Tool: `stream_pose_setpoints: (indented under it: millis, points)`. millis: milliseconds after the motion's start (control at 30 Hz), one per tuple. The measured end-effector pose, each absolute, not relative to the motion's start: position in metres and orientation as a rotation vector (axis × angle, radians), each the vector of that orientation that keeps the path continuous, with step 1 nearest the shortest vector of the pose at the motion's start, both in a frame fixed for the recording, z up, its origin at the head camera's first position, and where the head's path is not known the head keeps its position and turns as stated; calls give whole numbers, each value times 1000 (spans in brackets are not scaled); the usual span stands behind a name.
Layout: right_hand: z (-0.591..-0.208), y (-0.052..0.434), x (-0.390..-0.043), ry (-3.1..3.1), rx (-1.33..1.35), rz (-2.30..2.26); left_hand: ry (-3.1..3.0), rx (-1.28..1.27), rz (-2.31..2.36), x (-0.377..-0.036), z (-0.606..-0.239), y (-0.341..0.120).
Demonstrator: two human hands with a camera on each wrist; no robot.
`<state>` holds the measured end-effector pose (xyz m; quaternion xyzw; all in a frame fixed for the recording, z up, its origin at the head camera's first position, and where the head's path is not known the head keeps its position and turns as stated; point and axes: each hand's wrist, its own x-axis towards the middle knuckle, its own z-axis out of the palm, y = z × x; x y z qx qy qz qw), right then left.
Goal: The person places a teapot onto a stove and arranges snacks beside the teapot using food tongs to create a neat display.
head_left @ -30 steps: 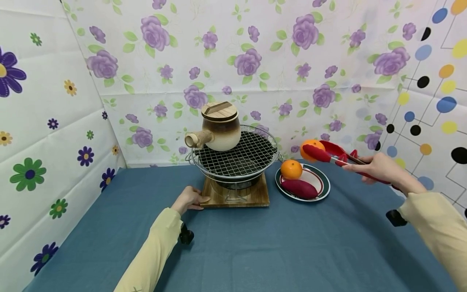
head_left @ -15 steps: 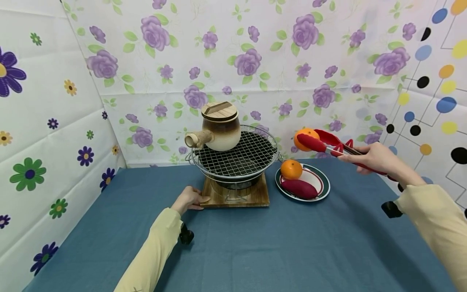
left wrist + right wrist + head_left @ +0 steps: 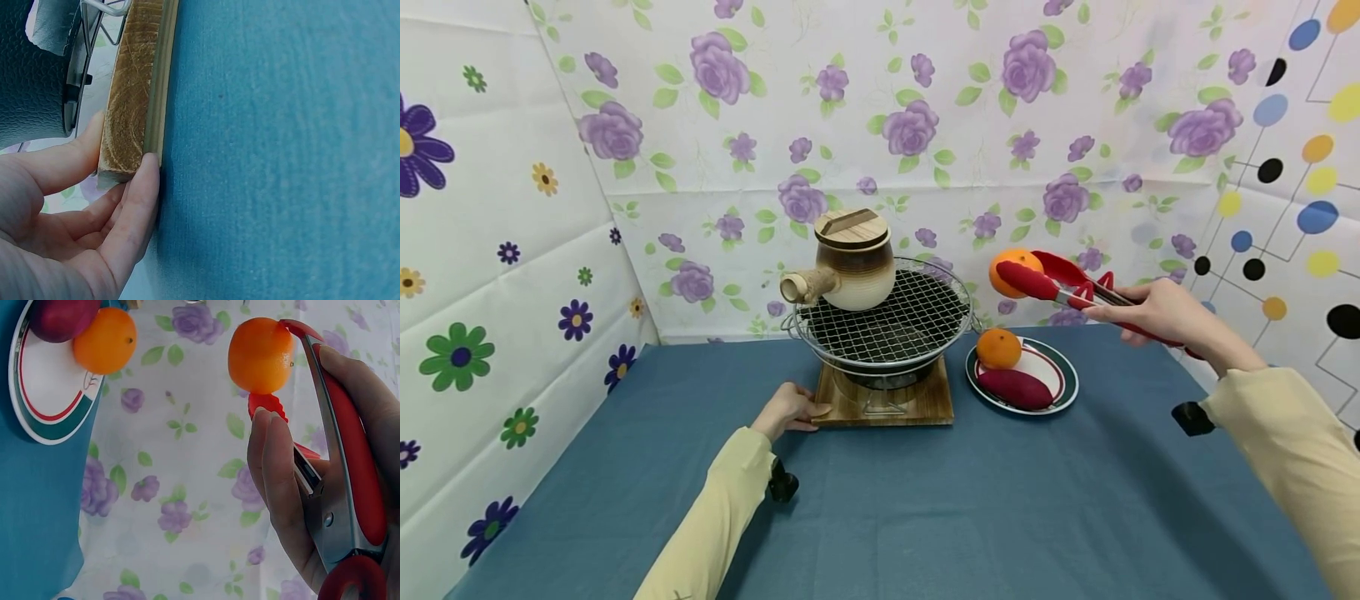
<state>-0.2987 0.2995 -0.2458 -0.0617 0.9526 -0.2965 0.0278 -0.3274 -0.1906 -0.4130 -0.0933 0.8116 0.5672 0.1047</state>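
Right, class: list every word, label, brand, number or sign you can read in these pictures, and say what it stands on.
None: no readable text on the tongs, oranges, plate, clay pot, wooden base or patterned backdrop.

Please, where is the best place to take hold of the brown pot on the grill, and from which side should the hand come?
Probably the stubby side handle of the pot: it sticks out level toward the left, past the grill rim, with free space around it. Come from the left, where the left hand rests on the wooden base, and wrap fingers around it. The body is round and wide.
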Motion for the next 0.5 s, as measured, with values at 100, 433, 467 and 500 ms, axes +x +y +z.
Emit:
stream_pose_setpoints:
  millis: [100,433,467,500]
  points:
    - [-244,296,-299,2946,-190,-924,2394,-272,1672,-329,-414,-191]
    - [-238,283,-303,2944,-271,-990,2397,-289,1663,-329,-414,-191]
    - [-238,282,-303,2945,-282,-993,2396,-291,1664,-329,-414,-190]
    - [-238,280,-304,2943,-288,-990,2396,-290,1664,-329,-414,-190]
